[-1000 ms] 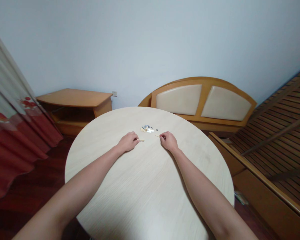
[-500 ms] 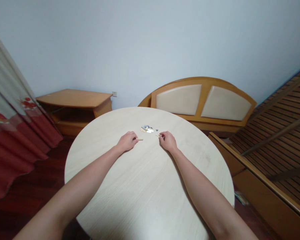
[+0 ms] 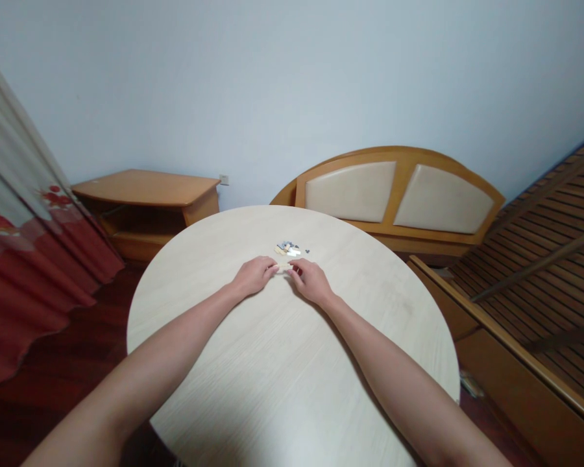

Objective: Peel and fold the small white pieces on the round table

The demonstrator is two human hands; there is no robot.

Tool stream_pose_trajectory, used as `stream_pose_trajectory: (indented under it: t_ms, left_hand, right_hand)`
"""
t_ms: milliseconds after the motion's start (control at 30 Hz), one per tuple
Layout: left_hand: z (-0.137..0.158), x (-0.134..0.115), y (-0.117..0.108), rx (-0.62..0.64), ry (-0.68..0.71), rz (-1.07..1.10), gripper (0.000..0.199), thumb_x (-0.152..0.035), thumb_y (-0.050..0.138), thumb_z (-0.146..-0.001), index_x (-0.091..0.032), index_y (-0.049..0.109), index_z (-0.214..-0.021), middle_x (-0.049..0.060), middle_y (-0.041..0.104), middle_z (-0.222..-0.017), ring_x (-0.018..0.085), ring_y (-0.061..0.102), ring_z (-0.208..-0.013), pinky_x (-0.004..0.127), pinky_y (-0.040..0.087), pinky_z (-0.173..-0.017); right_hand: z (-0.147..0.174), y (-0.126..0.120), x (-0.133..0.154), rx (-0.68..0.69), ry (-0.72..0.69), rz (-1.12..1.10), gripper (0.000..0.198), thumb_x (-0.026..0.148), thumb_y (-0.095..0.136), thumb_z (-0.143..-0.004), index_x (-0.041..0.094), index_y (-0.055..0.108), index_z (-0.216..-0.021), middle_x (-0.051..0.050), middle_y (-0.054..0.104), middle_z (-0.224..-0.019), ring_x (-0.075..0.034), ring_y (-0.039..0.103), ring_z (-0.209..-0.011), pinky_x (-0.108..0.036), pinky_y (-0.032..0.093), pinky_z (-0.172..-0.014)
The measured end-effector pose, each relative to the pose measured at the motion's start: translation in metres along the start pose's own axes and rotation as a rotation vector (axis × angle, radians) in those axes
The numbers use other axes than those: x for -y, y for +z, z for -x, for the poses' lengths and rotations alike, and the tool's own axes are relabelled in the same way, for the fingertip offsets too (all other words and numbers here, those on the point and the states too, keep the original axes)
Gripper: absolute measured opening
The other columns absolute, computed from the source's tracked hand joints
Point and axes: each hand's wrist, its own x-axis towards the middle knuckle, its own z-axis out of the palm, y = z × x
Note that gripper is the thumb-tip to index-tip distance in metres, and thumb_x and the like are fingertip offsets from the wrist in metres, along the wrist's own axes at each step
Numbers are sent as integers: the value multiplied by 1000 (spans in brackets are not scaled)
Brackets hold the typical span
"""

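Note:
Over the table my left hand (image 3: 255,275) pinches one end of a small beige strip (image 3: 284,266). Facing it, my right hand (image 3: 312,281) has its fingertips closed at the strip's other end. The two hands are almost touching. Where one beige piece stops and another starts between them is too small to tell. Just beyond the fingers lies a pile of small flat pieces (image 3: 287,248), beige, grey and white. A tiny dark piece (image 3: 307,251) sits apart to its right.
Under my arms is a round pale wooden table (image 3: 253,376). Behind it stand a low wooden cabinet (image 3: 146,188) on the left and a padded headboard (image 3: 350,191). A slatted bed frame (image 3: 555,272) is at the right, a red and white curtain (image 3: 43,279) at the left.
My right hand has moved left with its thin beige strip, up to the strip in my left hand. The left hand has shifted slightly right. The pile looks unchanged.

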Motion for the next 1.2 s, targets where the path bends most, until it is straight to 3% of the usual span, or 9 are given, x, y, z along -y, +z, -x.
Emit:
stream_pose_trajectory:
  t_ms: [300, 767, 1200]
  left_hand:
    - [-1, -7, -2, 78, 21, -32, 36, -39, 43, -100, -20, 73, -92, 6, 74, -95, 20, 64, -89, 29, 46, -78]
    - [2, -12, -1, -60, -16, 67, 27, -35, 53, -96, -21, 74, -104, 4, 75, -108, 20, 67, -99, 30, 50, -87]
    - [1, -12, 1, -79, 1, 116, 25, -34, 56, -94, -19, 74, -103, 6, 75, -101, 19, 67, -90, 29, 51, -82]
  right_hand:
    - [0, -1, -1, -1, -42, -74, 18, 25, 56, -93, 19, 69, -104, -8, 73, -95, -19, 64, -80, -30, 46, -76]
    - [0, -2, 2, 94, -24, -23, 20, 29, 55, -95, 18, 72, -93, -6, 74, -88, -18, 63, -79, -27, 42, -73]
    - [-1, -2, 2, 102, -29, -14, 21, 27, 52, -96, 19, 72, -96, -7, 75, -92, -19, 65, -82, -29, 44, -74]
